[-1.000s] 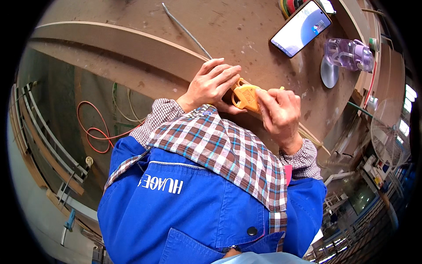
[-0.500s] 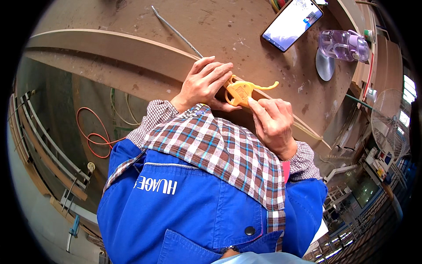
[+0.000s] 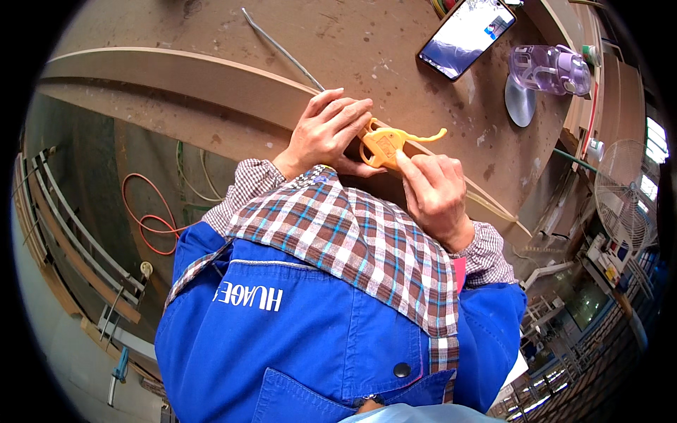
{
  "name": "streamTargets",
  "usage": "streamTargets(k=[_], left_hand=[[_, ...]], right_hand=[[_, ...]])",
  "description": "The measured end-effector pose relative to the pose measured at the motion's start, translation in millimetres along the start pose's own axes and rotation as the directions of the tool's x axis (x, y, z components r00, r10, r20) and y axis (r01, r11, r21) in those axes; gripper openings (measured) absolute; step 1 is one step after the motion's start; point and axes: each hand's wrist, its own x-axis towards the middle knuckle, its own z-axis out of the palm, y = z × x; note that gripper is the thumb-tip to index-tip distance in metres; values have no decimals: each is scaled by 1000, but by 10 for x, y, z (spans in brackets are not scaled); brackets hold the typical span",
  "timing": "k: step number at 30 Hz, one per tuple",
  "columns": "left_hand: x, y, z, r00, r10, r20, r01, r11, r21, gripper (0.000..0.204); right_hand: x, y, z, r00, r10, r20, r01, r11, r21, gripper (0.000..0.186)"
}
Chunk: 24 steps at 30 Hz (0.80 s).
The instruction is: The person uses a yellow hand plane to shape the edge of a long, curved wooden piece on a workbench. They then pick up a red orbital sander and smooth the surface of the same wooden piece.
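A yellow plastic edge-banding trimmer [image 3: 383, 144] with a curved lever sticking out to the right is held in front of my chest, beside the edge of a long curved board [image 3: 190, 74]. My left hand [image 3: 328, 134] is closed around its left end, with the thumb below. That hand covers part of the trimmer and the board edge. From the right, my right hand [image 3: 434, 187] presses its index fingertip on the trimmer's body, its other fingers curled. The right thumb is mostly hidden. A pale thin strip [image 3: 490, 204] runs out along the board's right end.
Beyond the board, a thin metal rod [image 3: 278, 49] lies on the brown worktable [image 3: 352, 42]. A phone [image 3: 465, 35] and a purple bottle [image 3: 543, 69] are at the far right. An orange hose [image 3: 127, 183] hangs at left; a fan [image 3: 624, 194] stands at right.
My right hand has shifted very slightly left on the trimmer. The left hand and the trimmer have hardly moved. The phone screen now shows a darker reflection.
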Motion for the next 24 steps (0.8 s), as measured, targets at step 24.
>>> streamTargets(k=[24], left_hand=[[-9,-7,-24,998,-30,49,31,999,-25,76]], right_hand=[[85,109,25,782,554,286,-618,627,475,18]])
